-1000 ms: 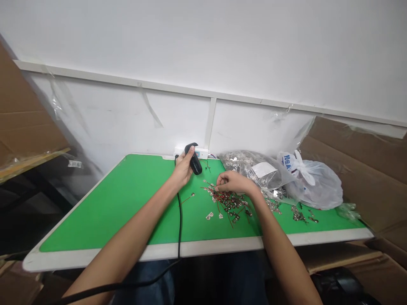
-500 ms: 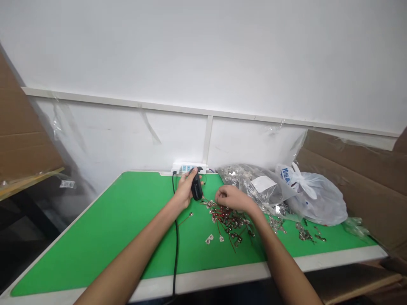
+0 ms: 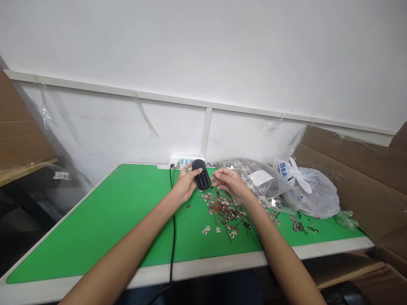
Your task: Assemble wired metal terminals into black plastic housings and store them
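My left hand [image 3: 186, 183] is closed around a black oval plastic housing [image 3: 202, 176], tilted up so its open hollow with long slots faces me. Just to the right, my right hand [image 3: 231, 183] pinches a small metal piece [image 3: 213, 178] between thumb and fingertips, close to the housing's edge. Its exact shape is too small to make out. Below both hands lies a loose pile of small metal contact pieces with red wires [image 3: 224, 208]. A few flat metal plates [image 3: 206, 230] rest in front of the pile, and a single wired piece [image 3: 188, 206] lies left of it.
A black cable [image 3: 173, 245] runs from the white power strip [image 3: 185, 161] across the green tabletop [image 3: 95, 228] and over its front edge. Clear bags of metal parts [image 3: 260, 180] and a tied white plastic bag [image 3: 313, 190] stand right. Cardboard [image 3: 356, 178] borders that side.
The black housing has been turned so its hollow side faces me. My right hand has lifted from the pile toward the housing with a small metal piece in its fingertips. The view has shifted slightly.
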Demonstrator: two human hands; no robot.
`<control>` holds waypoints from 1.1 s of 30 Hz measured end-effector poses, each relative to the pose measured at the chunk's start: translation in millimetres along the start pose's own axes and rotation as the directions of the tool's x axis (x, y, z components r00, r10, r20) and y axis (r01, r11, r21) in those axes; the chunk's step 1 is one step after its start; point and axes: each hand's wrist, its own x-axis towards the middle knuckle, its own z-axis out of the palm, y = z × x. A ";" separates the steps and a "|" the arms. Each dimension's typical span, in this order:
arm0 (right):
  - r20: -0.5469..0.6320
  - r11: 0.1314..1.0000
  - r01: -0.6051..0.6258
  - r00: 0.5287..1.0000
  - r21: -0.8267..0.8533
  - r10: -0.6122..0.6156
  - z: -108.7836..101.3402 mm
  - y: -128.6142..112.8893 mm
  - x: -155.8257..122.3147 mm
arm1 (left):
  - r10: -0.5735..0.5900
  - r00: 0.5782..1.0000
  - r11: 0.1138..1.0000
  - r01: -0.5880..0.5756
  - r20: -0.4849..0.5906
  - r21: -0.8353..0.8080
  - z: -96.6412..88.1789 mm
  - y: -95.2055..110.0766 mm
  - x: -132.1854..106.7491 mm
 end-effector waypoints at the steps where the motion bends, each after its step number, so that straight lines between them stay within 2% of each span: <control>1: -0.006 1.000 0.009 1.000 -0.013 -0.009 1.0 -0.1 -0.4 | 0.036 0.999 0.999 -0.036 -0.030 -0.003 0.9 -1.2 -0.3; 6: -0.029 0.991 0.092 0.995 -0.094 -0.095 7.5 2.8 -0.6 | 0.194 0.981 0.980 -0.193 -0.014 0.053 5.4 -3.4 -5.2; 12: -0.029 0.947 0.211 0.974 -0.242 -0.224 14.4 7.4 0.9 | 0.282 0.959 0.956 -0.282 0.011 0.079 9.7 -3.7 -12.8; 16: -0.023 0.882 0.269 0.954 -0.388 -0.301 17.7 9.2 0.0 | 0.289 0.957 0.955 -0.290 0.012 0.069 10.9 -5.0 -12.7; 24: -0.003 0.847 0.265 0.954 -0.460 -0.300 25.5 12.5 -5.6 | 0.274 0.962 0.959 -0.274 0.005 0.067 10.8 -6.7 -12.6; 33: 0.050 0.717 0.320 0.927 -0.620 -0.371 20.5 14.1 -5.4 | 0.281 0.960 0.957 -0.281 0.007 0.067 9.8 -7.2 -11.0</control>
